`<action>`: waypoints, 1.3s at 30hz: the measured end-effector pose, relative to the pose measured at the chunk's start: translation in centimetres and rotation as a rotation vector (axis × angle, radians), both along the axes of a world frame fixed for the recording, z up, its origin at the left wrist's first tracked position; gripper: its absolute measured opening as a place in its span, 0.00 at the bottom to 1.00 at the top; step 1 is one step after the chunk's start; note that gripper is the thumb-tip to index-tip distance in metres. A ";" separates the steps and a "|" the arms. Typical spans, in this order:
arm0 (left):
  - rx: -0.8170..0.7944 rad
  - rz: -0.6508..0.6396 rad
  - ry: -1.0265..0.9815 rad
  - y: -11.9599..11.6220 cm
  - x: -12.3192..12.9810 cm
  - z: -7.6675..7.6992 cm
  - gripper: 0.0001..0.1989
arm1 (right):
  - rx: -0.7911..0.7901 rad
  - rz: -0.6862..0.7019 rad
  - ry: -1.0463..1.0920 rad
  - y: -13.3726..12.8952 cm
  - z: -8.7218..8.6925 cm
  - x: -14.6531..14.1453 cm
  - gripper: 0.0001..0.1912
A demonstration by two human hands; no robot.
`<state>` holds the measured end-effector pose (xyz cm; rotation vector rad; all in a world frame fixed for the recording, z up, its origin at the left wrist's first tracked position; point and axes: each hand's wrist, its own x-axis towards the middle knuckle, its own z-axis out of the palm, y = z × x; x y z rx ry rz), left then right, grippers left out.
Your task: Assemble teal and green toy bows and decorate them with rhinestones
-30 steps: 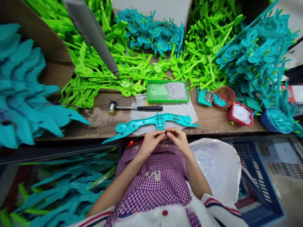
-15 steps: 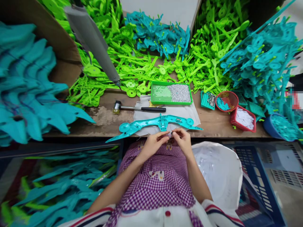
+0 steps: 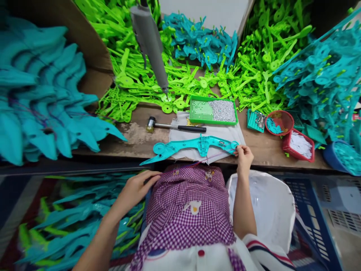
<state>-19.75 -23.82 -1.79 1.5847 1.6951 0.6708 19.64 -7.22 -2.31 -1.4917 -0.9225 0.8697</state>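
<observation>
A teal plastic toy bow half point(image 3: 187, 145) lies on the bench edge, its ribbed inner side up, partly on a pale cloth point(image 3: 241, 140). A thin purple-red string point(image 3: 194, 164) runs slantwise across my lap from one hand to the other. My left hand point(image 3: 139, 186), low on the left by the apron, is closed with thumb and forefinger on the string. At the bow's right end, my right hand point(image 3: 244, 156) pinches the string near the round boss; its fingertips partly hide that tip.
A rubber-headed mallet point(image 3: 180, 128) and a green tray of small metal pieces point(image 3: 213, 122) lie behind the bow. Red baskets point(image 3: 299, 155) stand right. A grey power screwdriver point(image 3: 152, 49) hangs overhead. Green parts point(image 3: 126, 82) and stacked teal bow pieces point(image 3: 53, 98) crowd the bench.
My hands were together in front of the bow's middle; now they are wide apart, left hand down-left, right hand at the bow's right end, with the string drawn out between them. The view has shifted.
</observation>
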 end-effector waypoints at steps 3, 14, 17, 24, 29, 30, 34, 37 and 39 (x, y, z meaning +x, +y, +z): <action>-0.104 0.221 -0.223 -0.5 0.0 0.3 0.20 | -0.001 0.076 -0.173 -0.5 0.5 -0.3 0.18; 0.286 0.032 -0.166 2.8 10.0 3.8 0.13 | 0.399 0.986 -0.636 -6.9 9.0 -9.6 0.22; 0.479 0.051 -0.051 2.6 9.7 4.9 0.15 | 0.237 1.157 -0.576 -7.5 8.4 -10.8 0.27; 0.538 0.376 -0.254 4.1 8.8 6.4 0.05 | 0.052 1.084 -0.616 -6.9 7.5 -9.1 0.15; 0.503 0.531 -0.487 6.1 7.7 5.3 0.06 | 0.047 1.136 -0.875 -6.5 8.7 -4.6 0.22; 0.518 0.497 -0.476 6.2 7.8 5.2 0.06 | 0.054 1.166 -0.908 -6.5 9.5 -4.0 0.27; 0.560 0.218 -0.376 6.1 9.2 5.0 0.04 | 0.171 1.145 -0.794 -5.2 13.6 -5.3 0.37; 0.593 0.077 -0.320 5.8 10.6 5.3 0.04 | 0.306 1.220 -0.525 -3.1 15.6 -9.2 0.31; 0.651 0.113 -0.287 5.6 10.9 5.5 0.05 | 0.295 1.374 -0.399 -2.3 15.5 -11.4 0.31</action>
